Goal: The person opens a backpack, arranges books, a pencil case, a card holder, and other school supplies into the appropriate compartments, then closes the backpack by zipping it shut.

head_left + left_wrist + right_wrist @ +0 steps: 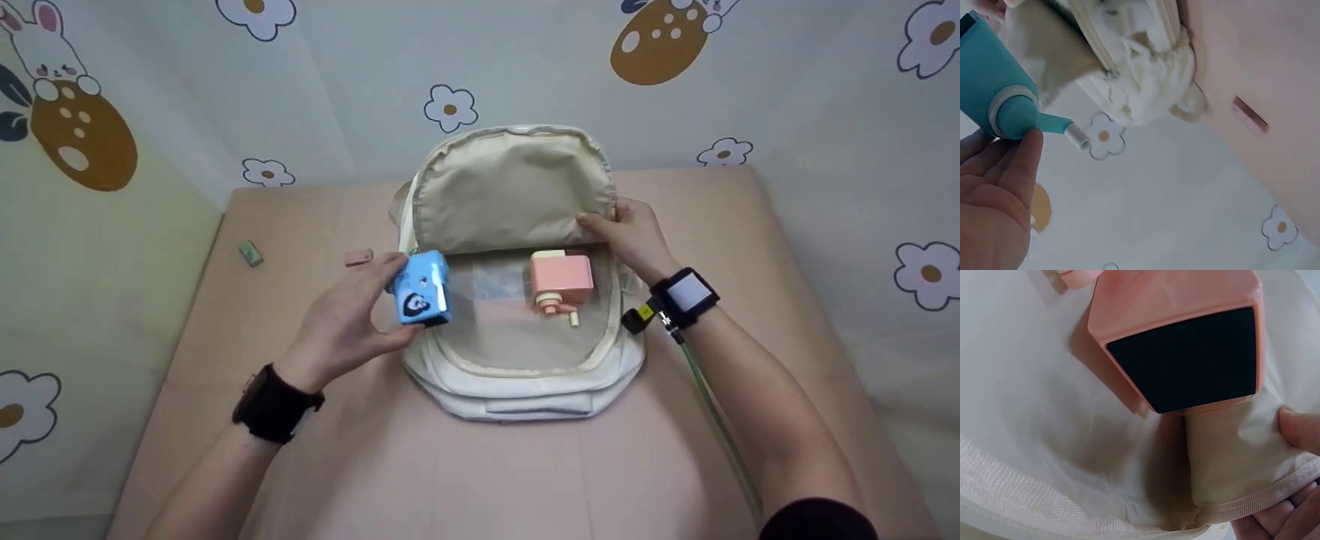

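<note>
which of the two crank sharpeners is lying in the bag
The pink sharpener, lying inside the open bag; the blue sharpener is held in the left hand.

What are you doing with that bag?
A person's right hand holds up the flap of an open white backpack. The left hand grips a blue gadget with a crank at the bag's left edge. A pink gadget with a crank lies inside the bag. A small pink block and a green block lie on the table.
</note>
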Demonstrator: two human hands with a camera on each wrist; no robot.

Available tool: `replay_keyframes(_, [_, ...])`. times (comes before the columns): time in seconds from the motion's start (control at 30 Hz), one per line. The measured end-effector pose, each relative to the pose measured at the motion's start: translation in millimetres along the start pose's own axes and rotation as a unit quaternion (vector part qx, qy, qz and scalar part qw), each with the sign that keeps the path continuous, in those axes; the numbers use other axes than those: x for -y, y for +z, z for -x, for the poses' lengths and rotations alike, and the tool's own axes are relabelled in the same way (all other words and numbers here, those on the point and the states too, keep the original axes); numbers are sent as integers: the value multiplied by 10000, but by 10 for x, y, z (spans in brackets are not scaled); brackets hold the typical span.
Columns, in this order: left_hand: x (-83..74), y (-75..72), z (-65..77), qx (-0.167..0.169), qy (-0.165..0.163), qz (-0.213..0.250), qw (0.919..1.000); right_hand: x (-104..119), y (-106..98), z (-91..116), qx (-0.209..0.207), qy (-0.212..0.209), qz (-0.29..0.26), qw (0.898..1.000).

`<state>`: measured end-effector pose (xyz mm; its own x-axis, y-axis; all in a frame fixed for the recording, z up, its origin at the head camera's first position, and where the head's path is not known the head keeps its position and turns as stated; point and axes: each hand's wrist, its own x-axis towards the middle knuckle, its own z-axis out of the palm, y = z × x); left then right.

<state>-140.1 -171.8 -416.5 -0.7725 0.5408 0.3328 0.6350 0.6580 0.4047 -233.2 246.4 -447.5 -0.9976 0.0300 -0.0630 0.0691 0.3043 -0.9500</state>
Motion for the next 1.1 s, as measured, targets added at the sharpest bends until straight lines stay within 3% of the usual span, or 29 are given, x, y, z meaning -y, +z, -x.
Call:
replay_keyframes(0.17, [-169, 332, -223, 480, 387, -67, 9981, -7, 1, 5, -17, 0, -16, 10000])
replay_keyframes(0.4, [-209, 651, -527, 982, 285, -147, 9946, -21, 33, 20, -5, -84, 26, 10000])
replay_keyframes(0.83, [-192, 810, -698, 1452, -232, -162, 9890, -4, 15, 11, -5, -134, 70, 9999])
replay_keyframes(1.1, [-192, 858, -727, 1163, -92, -194, 9930, -12, -2, 12, 9, -112, 16, 9999])
